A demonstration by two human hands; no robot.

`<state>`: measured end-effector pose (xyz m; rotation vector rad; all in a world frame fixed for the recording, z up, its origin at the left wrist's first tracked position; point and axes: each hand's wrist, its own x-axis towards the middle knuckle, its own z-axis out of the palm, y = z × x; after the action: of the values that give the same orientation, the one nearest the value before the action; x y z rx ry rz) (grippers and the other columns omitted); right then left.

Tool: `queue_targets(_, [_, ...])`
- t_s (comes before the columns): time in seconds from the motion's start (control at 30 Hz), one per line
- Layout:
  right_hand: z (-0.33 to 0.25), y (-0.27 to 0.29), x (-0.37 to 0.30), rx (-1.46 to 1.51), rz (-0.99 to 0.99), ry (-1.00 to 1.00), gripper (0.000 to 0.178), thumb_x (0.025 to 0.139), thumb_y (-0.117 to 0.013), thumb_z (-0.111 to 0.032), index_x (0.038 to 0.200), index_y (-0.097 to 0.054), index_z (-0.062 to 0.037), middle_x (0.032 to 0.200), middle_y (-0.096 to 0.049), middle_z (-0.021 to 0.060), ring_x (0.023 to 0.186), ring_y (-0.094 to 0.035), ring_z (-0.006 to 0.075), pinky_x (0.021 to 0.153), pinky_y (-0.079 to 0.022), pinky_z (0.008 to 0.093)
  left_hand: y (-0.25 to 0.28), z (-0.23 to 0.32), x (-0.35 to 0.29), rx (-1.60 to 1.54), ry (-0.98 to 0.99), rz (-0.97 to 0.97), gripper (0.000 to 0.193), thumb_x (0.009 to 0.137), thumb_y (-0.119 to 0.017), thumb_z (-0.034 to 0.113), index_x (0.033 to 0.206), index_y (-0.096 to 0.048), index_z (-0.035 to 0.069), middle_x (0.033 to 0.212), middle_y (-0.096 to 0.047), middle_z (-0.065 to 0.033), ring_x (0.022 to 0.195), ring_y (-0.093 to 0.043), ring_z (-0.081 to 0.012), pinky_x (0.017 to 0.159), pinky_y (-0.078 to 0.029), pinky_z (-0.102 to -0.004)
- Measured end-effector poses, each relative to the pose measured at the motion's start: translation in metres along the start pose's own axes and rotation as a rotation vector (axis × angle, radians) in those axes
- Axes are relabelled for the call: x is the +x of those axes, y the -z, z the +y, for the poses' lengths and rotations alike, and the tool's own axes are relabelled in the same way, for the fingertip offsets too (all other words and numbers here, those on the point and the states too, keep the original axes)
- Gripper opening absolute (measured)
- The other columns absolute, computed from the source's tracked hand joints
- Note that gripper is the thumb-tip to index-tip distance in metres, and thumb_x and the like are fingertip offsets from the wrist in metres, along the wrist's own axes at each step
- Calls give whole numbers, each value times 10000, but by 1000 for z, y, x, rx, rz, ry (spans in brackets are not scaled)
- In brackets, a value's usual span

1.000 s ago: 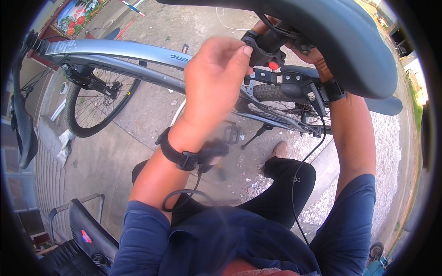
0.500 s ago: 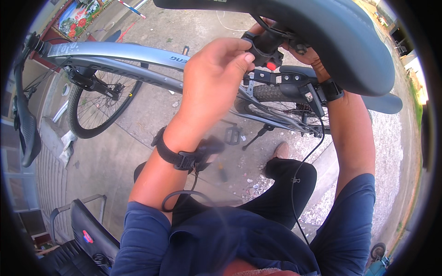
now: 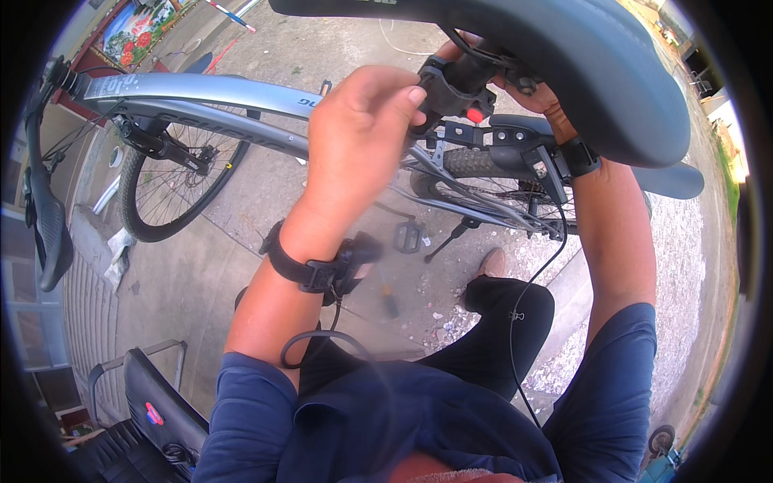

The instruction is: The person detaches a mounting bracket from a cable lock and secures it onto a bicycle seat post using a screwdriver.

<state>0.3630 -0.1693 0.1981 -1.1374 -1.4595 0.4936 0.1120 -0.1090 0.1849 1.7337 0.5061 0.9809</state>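
Under the black bicycle saddle, a black clamp with a red button sits around the black seat post. My left hand is at the clamp's left side, its thumb and curled fingers closed on the edge there. Behind the post is my right hand, wrapped round the post and clamp from the far side; the saddle and post hide most of its fingers. Below the clamp, a black hinged bracket points toward the rear wheel.
The grey bicycle frame stretches left to the handlebar and front wheel. A pedal and kickstand are below. A black chair stands at lower left. A cable hangs from my right wrist.
My left hand has shifted slightly left and down. More of the clamp's left part now shows beside the thumb. My right hand has stayed in place.
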Motion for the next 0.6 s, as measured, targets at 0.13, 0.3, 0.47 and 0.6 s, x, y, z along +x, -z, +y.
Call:
queue_targets(0.13, [0, -2, 1, 1, -3, 2, 390, 908, -588, -99, 1293, -565, -36, 1236, -635, 129, 1154, -602, 210, 1003, -482, 336, -3, -7, 2, 17, -105, 14, 164, 924, -680, 106, 1030, -648, -15, 877, -689, -47, 752, -656, -96, 644, -500, -212])
queue_targets(0.3, [1, -1, 0, -1, 0, 4, 394, 904, -592, -89, 1293, -565, -37, 1236, -635, 128, 1155, -601, 209, 1003, -482, 336, -3, -10, 7, 174, -177, 29, 177, 913, -702, 120, 1005, -638, -17, 864, -681, -41, 732, -630, -88, 669, -503, -219])
queue_targets(0.47, [1, -1, -1, -6, 1, 8, 398, 899, -596, -80, 1294, -565, -37, 1236, -635, 126, 1157, -601, 208, 1003, -482, 336, -4, -11, 12, 254, -188, 66, 196, 895, -728, 133, 986, -631, -12, 862, -677, -39, 723, -598, -76, 673, -498, -216])
queue_targets(0.6, [3, -2, 0, -8, 4, 14, 401, 896, -599, -72, 1294, -565, -37, 1236, -636, 125, 1158, -600, 208, 1004, -482, 335, -6, -11, 15, 134, -124, 85, 206, 856, -745, 142, 961, -644, -4, 858, -674, -72, 752, -618, -141, 703, -504, -275])
